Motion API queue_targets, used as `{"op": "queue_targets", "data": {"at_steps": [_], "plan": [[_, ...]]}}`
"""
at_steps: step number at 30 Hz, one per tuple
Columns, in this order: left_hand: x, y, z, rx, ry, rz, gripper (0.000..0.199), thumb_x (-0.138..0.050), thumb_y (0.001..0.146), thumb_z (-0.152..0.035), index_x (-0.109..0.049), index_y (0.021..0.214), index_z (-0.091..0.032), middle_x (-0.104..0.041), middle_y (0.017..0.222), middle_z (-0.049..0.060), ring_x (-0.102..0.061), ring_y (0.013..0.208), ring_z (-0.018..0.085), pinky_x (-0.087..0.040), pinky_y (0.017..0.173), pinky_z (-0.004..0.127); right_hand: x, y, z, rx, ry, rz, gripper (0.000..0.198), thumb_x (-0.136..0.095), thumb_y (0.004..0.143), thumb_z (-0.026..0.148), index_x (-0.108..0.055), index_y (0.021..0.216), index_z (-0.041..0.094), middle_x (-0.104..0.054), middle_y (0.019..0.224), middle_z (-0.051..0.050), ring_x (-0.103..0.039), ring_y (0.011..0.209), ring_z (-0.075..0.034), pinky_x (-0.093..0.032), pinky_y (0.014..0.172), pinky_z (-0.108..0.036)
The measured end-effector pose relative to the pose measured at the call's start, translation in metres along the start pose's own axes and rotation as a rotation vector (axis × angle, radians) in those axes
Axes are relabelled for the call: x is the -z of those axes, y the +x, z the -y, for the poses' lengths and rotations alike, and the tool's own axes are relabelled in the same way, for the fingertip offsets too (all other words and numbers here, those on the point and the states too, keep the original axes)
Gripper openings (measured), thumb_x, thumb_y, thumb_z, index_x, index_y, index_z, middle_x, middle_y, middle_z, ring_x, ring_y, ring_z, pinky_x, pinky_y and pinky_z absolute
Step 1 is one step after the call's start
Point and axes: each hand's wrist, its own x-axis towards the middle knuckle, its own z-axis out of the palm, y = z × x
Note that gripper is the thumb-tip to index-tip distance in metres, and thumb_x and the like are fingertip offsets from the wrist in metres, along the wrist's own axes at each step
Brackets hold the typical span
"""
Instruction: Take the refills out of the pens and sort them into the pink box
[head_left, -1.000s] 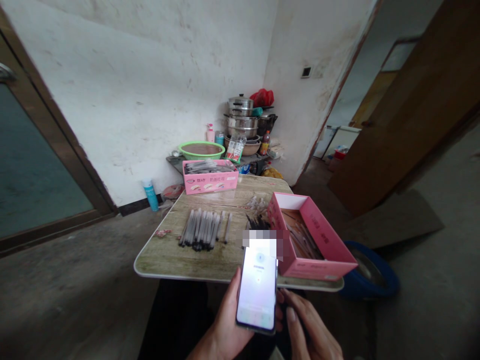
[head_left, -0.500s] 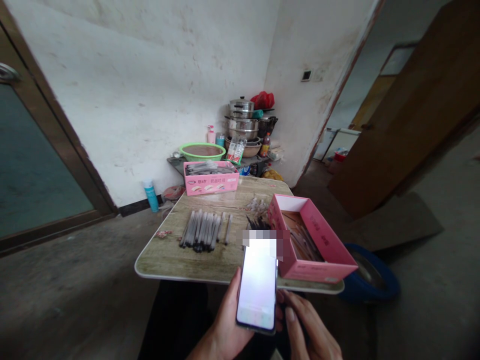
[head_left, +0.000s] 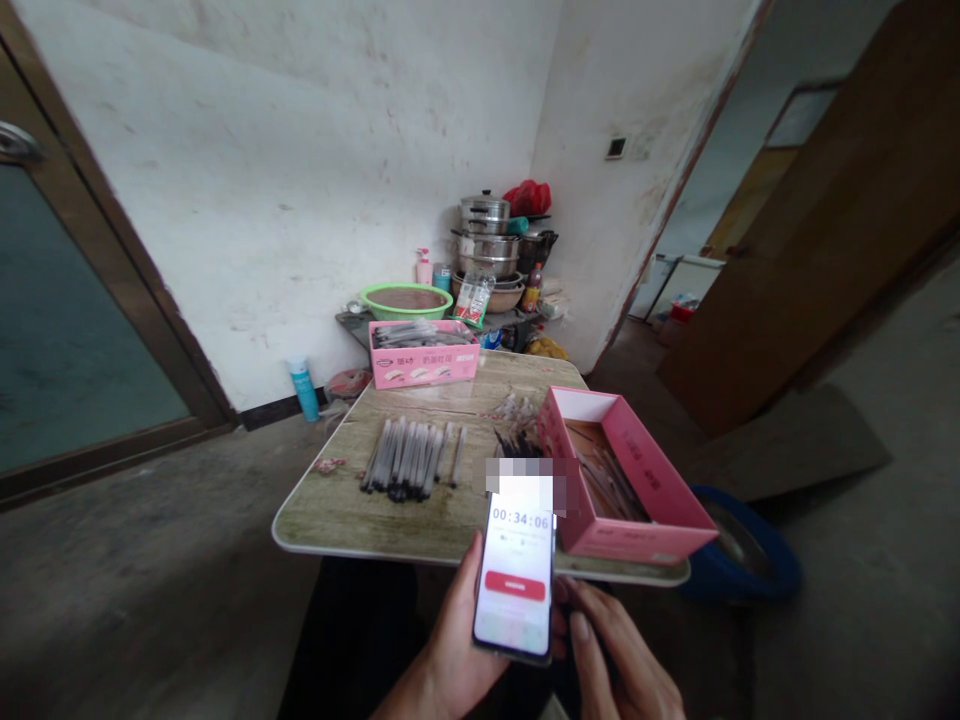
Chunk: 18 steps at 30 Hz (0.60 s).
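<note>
My left hand [head_left: 456, 640] is wrapped round a smartphone [head_left: 514, 620], held upright and tilted over the table's front edge. Its lit screen reads 00:34:06 above a red button; the top is blurred out. Just right of the phone, my right hand [head_left: 626, 660] holds nothing visible, with its thumb and forefinger slightly apart. Beyond the phone, a row of pen barrels [head_left: 405, 458] with dark ends lies on the table [head_left: 337, 520]. Small black parts [head_left: 519, 442] and a cluster of clear pieces [head_left: 514, 405] lie further right.
An open pink box [head_left: 645, 540] with slim sticks inside stands at the table's right. Another pink box [head_left: 425, 367], full of pen parts, sits at the back. Behind are a green basin [head_left: 409, 312] and stacked pots [head_left: 486, 245]. A blue tub [head_left: 780, 575] is on the floor.
The phone's screen has gone from almost blank white to showing a time count and a red button. Both hands keep their places; the view has shifted very slightly.
</note>
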Motion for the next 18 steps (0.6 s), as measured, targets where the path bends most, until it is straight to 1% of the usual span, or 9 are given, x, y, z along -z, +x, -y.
{"op": "queue_targets", "data": {"at_steps": [2,7,13,18], "plan": [[0.0007,0.0000,0.0004,0.007,-0.018,-0.003,0.079,-0.033,0.086,-0.072,-0.068,0.111,-0.006,-0.073,0.091,0.018,-0.068,0.073,0.027,-0.048,0.069,0.037,0.0002,0.0002,0.0000,0.001,0.010,0.010,0.021,-0.060,0.089,0.022,-0.073,0.106,0.019,-0.072,0.104,-0.007,-0.070,0.097,-0.021,-0.056,0.086,-0.027],[0.0008,-0.0009,0.0012,0.002,0.006,-0.015,0.080,-0.031,0.087,-0.072,-0.069,0.109,-0.004,-0.073,0.089,0.018,-0.068,0.072,0.027,-0.049,0.069,0.038,0.0002,-0.0003,-0.0010,0.010,0.015,0.003,0.022,-0.061,0.089,0.021,-0.073,0.107,0.019,-0.072,0.105,-0.007,-0.069,0.098,-0.021,-0.056,0.087,-0.029],[0.0011,-0.0004,0.0003,0.006,-0.010,-0.011,0.080,-0.032,0.086,-0.072,-0.068,0.111,-0.006,-0.073,0.090,0.018,-0.068,0.074,0.027,-0.049,0.070,0.037,-0.0001,-0.0008,-0.0016,0.016,-0.005,-0.001,0.022,-0.061,0.089,0.021,-0.072,0.107,0.019,-0.073,0.104,-0.007,-0.069,0.098,-0.021,-0.056,0.088,-0.029],[0.0009,-0.0005,0.0000,0.007,0.001,-0.018,0.080,-0.032,0.086,-0.073,-0.068,0.111,-0.006,-0.073,0.089,0.017,-0.068,0.073,0.026,-0.049,0.069,0.037,-0.0001,-0.0007,0.0000,-0.004,0.004,0.018,0.022,-0.060,0.090,0.023,-0.072,0.108,0.019,-0.072,0.106,-0.007,-0.069,0.099,-0.021,-0.056,0.088,-0.028]]}}
